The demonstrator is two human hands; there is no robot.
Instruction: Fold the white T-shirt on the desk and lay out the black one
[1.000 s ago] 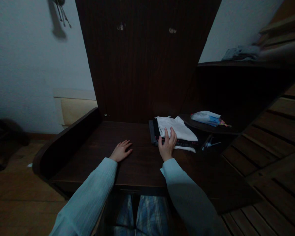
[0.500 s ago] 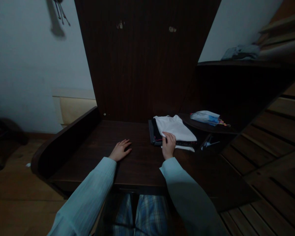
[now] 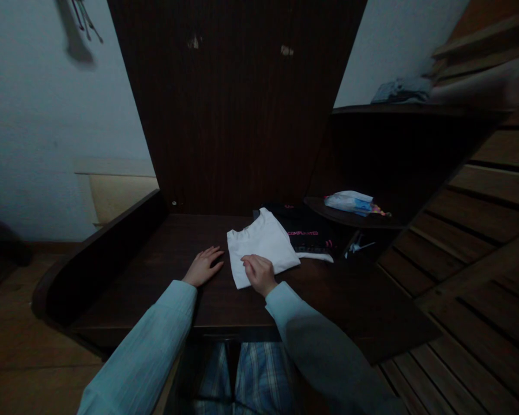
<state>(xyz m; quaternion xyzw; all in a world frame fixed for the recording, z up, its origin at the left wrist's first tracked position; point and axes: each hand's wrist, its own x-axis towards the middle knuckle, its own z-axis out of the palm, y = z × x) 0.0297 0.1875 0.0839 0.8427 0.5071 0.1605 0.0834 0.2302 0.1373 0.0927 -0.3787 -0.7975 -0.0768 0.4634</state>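
Observation:
A folded white T-shirt (image 3: pixel 263 239) lies at a slant in front of me, partly over the desk and partly against a stack of folded clothes. My right hand (image 3: pixel 259 274) is closed on the shirt near its front edge, fingers curled in a pinch. To the left of the shirt, my left hand (image 3: pixel 204 267) rests flat on the dark wooden desk (image 3: pixel 151 276), fingers spread and holding nothing. The top piece of the stack is a black garment (image 3: pixel 309 227) with pink lettering. A strip of white cloth (image 3: pixel 318 256) shows beneath it.
A plastic packet (image 3: pixel 350 203) in white and blue sits on a small curved shelf at right, with a small whitish object (image 3: pixel 358 246) below it. Folded cloth (image 3: pixel 402 90) lies on the upper shelf. A raised side panel (image 3: pixel 99 248) bounds the desk at left.
My right hand has pulled the white T-shirt left and toward me off the stack, uncovering the black garment. My left hand stays on the desk. The view has shifted slightly.

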